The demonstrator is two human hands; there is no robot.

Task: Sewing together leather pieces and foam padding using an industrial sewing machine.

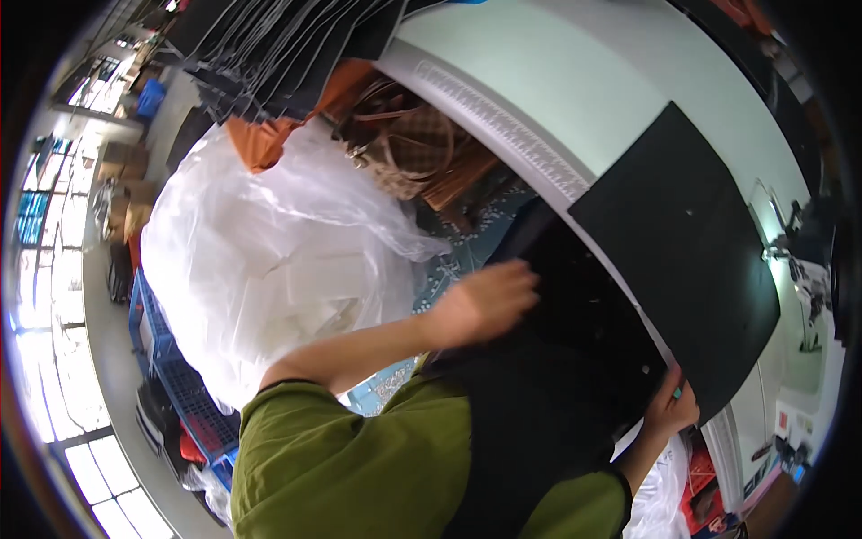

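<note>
From here I see a smooth, matt black sheet [691,225] at 3 o'clock, a glossy, wrinkled plastic bag [269,234] at 9, matt cloth shirt [359,463] at 7.

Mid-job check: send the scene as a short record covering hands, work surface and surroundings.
Left hand: blurred, in front of black material; grip unclear
Right hand: at the edge of the pale table, by the black sheet; grip unclear
Table edge: ruler strip
Beside table: handbag, clear plastic bag with white pieces
Far left: blue crate
</note>
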